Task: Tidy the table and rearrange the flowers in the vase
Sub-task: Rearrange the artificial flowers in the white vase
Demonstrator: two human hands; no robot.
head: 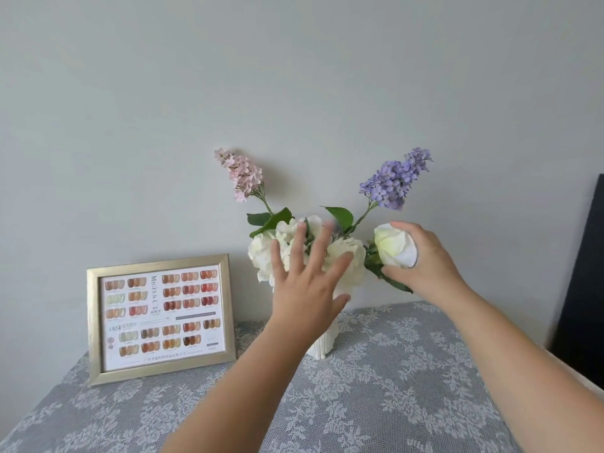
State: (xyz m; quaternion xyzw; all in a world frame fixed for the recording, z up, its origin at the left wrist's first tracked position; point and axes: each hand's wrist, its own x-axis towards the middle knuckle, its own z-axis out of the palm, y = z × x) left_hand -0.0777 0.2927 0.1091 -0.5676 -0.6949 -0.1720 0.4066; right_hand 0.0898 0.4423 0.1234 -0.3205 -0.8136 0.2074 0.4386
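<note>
Flowers [307, 243] are gathered in a white vase [322, 341] on the lace-covered counter [392, 371], beside a picture frame [160, 317]. One white rose [394, 245] is clasped in the right hand's [421, 259] grip; the left hand's [309, 282] grip is spread wide before the blooms.

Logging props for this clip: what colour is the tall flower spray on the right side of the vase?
Purple flower spray, clearest in the head view.

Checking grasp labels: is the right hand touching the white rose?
Touching. The head view shows the right hand cupped around the white rose, thumb and fingers wrapped against its petals.
</note>
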